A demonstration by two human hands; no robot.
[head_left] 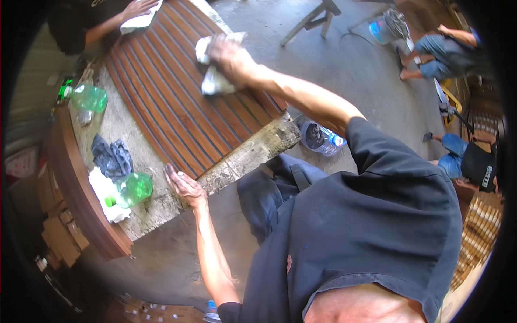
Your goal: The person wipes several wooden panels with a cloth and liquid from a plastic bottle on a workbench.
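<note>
A brown slatted wood panel [177, 102] with dark grooves lies flat on a worn, stained workbench [258, 148]. My right hand [229, 58], slightly blurred, presses a crumpled white cloth [215, 83] onto the panel's right side. At the panel's near left corner, my left hand [187, 187] rests with its fingers stretched along the edge, holding nothing. Left of it are a green bottle [134, 189] lying on a white cloth [99, 185] and a dark crumpled rag [112, 157]. Farther back lies another green bottle [90, 98].
Across the bench, a co-worker's hand [139, 7] holds a white cloth [141, 21] on the panel. Curved brown wood strips [81, 180] line the bench's left edge. A clear plastic container [320, 139] and a wooden trestle [312, 21] stand on the floor. Two people [444, 54] sit at right.
</note>
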